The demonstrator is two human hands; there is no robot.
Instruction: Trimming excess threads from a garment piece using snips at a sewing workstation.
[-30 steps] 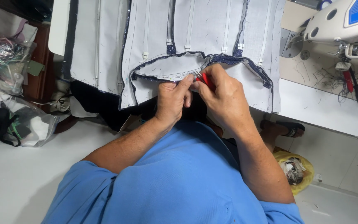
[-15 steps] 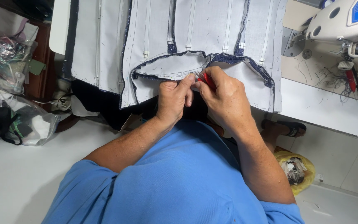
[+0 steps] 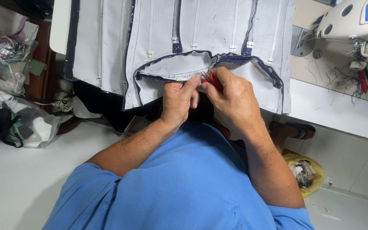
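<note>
A white-lined garment panel (image 3: 201, 34) with a dark sparkly blue edge hangs over the table edge in front of me. My left hand (image 3: 179, 100) pinches the folded lower hem of the panel between thumb and fingers. My right hand (image 3: 233, 100) holds small red-handled thread snips (image 3: 211, 79), with the metal tips at the hem right beside my left fingertips. Both hands touch each other at the seam. The fabric under my palms is hidden.
A white sewing machine (image 3: 354, 21) stands at the top right on a table (image 3: 333, 106) strewn with thread scraps. Plastic bags of fabric scraps (image 3: 5, 64) lie at the left. A yellow bag (image 3: 305, 174) of scraps sits on the floor by a sandalled foot (image 3: 292, 127).
Both hands stay at the hem; the fingers have shifted only slightly along the seam.
</note>
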